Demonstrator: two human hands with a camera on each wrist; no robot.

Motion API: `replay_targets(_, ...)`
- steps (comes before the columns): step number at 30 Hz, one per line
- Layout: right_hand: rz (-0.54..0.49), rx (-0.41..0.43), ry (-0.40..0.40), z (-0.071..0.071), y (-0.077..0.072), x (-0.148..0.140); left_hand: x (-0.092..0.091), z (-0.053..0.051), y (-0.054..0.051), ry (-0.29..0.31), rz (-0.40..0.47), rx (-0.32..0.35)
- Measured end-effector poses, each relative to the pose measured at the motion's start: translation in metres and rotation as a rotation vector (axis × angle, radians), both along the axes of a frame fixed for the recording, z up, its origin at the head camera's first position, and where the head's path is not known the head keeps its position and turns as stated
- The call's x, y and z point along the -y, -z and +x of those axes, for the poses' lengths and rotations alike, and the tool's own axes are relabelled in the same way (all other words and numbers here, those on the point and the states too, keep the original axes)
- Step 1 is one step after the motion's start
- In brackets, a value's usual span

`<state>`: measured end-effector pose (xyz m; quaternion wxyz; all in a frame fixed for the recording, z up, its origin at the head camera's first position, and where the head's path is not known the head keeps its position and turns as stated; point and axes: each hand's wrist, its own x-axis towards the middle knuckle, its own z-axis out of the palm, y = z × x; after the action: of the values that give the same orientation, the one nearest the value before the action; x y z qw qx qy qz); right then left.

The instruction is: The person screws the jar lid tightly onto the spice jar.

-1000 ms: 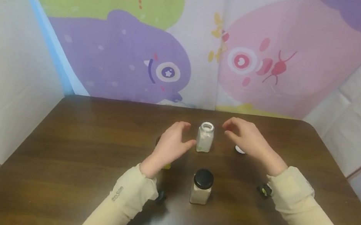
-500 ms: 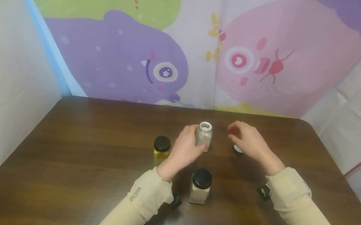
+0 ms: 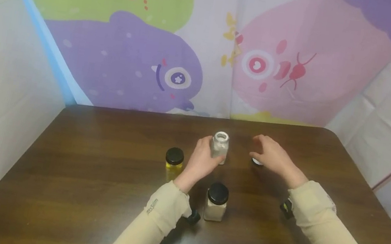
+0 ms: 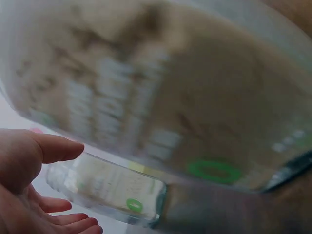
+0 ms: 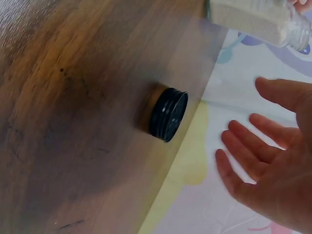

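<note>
A square glass jar (image 3: 220,147) of pale powder stands upright without a lid near the back of the table. My left hand (image 3: 202,159) holds its left side, thumb across the front; in the left wrist view the jar lies between thumb (image 4: 58,147) and fingers. My right hand (image 3: 273,157) hovers to the right with loosely bent fingers and nothing in them. Below it a black lid (image 5: 168,115) lies with its hollow side up, its pale inside partly hidden by the hand in the head view.
A capped jar of pale powder (image 3: 215,209) stands nearer me, beside my left wrist, and looms large in the left wrist view. A black-lidded jar with yellow contents (image 3: 173,166) is left of my left hand. A cartoon-printed cloth (image 3: 143,63) hangs behind the table (image 3: 86,190).
My left hand has moved right and come onto the uncapped jar. My right hand has shifted slightly right and lower, over the lid.
</note>
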<state>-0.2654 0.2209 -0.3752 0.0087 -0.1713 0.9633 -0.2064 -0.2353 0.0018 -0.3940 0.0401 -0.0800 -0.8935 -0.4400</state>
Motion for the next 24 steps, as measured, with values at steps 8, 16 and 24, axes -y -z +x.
replay_targets(8, 0.117, 0.089, -0.008, -0.004, 0.018, -0.009, 0.000, -0.005, 0.009, -0.005, 0.069, 0.016)
replay_targets(16, 0.142, 0.072, -0.007, -0.007, 0.028, -0.010, -0.002, -0.015, 0.011, 0.019, 0.111, 0.033)
replay_targets(24, 0.169, 0.054, 0.004, -0.007, 0.034, -0.010, -0.006, -0.020, 0.009, -0.004, 0.151, 0.026)
